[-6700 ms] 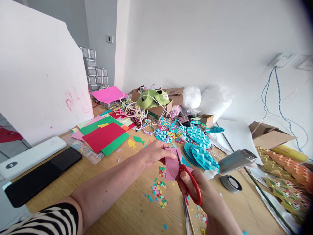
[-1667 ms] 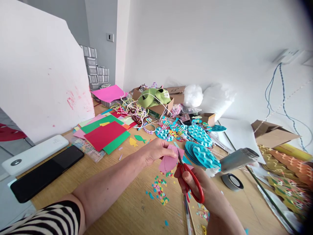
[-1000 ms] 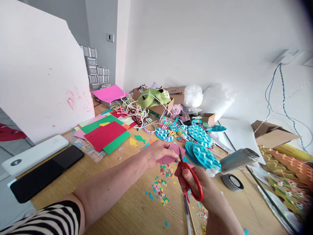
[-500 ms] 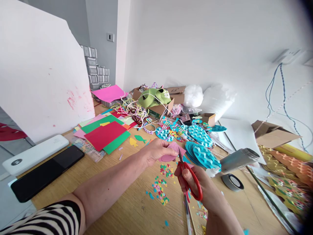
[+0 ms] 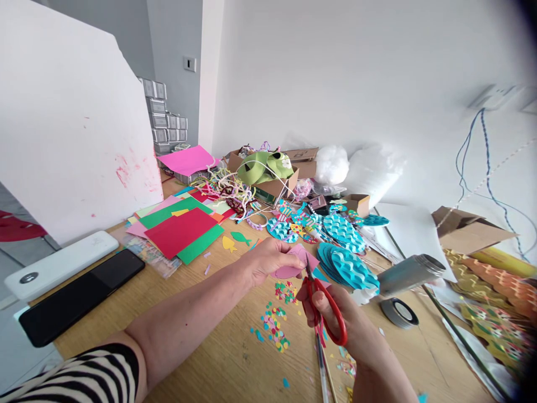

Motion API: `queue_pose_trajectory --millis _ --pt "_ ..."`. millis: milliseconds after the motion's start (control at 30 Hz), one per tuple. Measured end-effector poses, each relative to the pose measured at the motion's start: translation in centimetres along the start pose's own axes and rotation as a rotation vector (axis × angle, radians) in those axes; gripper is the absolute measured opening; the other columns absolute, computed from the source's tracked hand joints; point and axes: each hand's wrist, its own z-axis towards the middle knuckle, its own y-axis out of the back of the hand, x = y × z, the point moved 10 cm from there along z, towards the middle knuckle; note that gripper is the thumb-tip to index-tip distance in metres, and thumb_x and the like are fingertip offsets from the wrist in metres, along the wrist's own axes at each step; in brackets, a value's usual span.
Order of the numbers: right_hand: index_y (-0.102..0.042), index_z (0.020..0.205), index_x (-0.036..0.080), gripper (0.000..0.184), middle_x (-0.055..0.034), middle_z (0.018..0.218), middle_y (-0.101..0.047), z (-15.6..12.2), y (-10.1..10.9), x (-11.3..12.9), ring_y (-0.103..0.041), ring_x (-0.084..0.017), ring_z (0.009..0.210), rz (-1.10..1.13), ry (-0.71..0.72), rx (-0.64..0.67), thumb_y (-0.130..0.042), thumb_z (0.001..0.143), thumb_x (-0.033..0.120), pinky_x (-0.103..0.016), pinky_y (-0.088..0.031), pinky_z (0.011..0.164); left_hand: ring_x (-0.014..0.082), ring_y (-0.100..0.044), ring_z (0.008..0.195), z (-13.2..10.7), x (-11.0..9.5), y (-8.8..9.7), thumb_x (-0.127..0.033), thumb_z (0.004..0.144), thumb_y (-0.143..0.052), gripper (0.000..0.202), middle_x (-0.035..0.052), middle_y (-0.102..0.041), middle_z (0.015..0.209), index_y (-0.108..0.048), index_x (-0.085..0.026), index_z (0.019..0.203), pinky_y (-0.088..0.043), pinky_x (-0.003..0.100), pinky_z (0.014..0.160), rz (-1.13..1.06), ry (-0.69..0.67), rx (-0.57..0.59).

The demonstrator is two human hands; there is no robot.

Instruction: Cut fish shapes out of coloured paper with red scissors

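Observation:
Between thumb and fingers, my left hand (image 5: 272, 262) pinches a piece of pink paper (image 5: 289, 270) above the table. My right hand (image 5: 331, 313) is closed around the red handles of a pair of scissors (image 5: 339, 313). The blades point up and away from me and meet the paper's right side, close to my left fingertips. Small round confetti pieces (image 5: 274, 327) in several colours lie on the wood below. A yellow paper fish (image 5: 229, 244) and a green paper fish (image 5: 240, 238) rest beyond my left forearm.
Red paper (image 5: 182, 230) tops a stack of coloured sheets at left, behind a black phone (image 5: 84, 296) and a white power bank (image 5: 62, 263). Scalloped blue discs (image 5: 348, 268), a metal bottle (image 5: 409, 274) and its lid (image 5: 399, 312) stand at right. Craft materials and boxes (image 5: 306, 162) crowd the back.
Both hands stay in nearly the same place. The scissors and the pink paper have shifted very slightly against each other.

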Motion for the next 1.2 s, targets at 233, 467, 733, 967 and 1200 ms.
queue_pose_trajectory --millis 233,467,733,967,1200 --pt "-0.055 0.069 0.017 0.067 -0.0026 0.056 -0.054 -0.09 -0.11 0.04 -0.046 -0.014 0.053 0.034 0.009 0.009 -0.039 0.079 0.081 -0.028 -0.034 0.053 0.0117 -0.056 0.06 -0.37 -0.32 -0.14 -0.018 0.061 -0.065 0.013 0.0009 -0.064 0.06 -0.072 -0.012 0.07 -0.04 0.025 0.065 0.015 0.005 -0.002" --pt "-0.053 0.064 0.017 0.069 -0.0031 0.057 -0.053 -0.22 -0.17 -0.13 -0.045 -0.014 0.053 0.011 0.02 0.018 -0.036 0.079 0.082 -0.028 -0.034 0.053 0.0115 -0.056 0.059 -0.18 -0.23 -0.14 -0.021 0.058 -0.067 0.016 0.0017 -0.063 0.059 -0.072 -0.012 0.07 -0.04 0.024 0.064 0.027 0.006 0.013" --pt "-0.051 0.06 0.018 0.067 -0.0016 0.055 -0.051 -0.17 -0.22 0.35 -0.045 -0.013 0.051 0.023 0.059 0.014 -0.037 0.081 0.081 -0.028 -0.034 0.052 0.0105 -0.056 0.056 -0.26 -0.22 -0.21 -0.023 0.056 -0.069 0.019 0.0009 -0.063 0.058 -0.07 -0.012 0.07 -0.039 0.023 0.06 0.033 0.0 0.018" --pt "-0.049 0.055 0.019 0.07 -0.0031 0.051 -0.052 -0.22 -0.13 0.07 -0.043 -0.012 0.048 -0.003 0.003 0.01 -0.037 0.077 0.084 -0.027 -0.032 0.05 0.0109 -0.058 0.058 -0.2 -0.12 -0.2 -0.023 0.055 -0.068 0.019 0.0025 -0.065 0.06 -0.071 -0.011 0.071 -0.038 0.022 0.059 0.034 0.014 0.025" --pt "-0.048 0.054 0.019 0.073 -0.0031 0.05 -0.051 -0.26 -0.11 0.17 -0.041 -0.011 0.046 -0.01 -0.029 0.01 -0.037 0.072 0.088 -0.026 -0.031 0.047 0.0117 -0.057 0.054 -0.17 0.06 -0.37 -0.026 0.055 -0.068 0.024 0.0061 -0.068 0.061 -0.07 -0.011 0.074 -0.033 0.021 0.053 0.041 0.025 0.057"
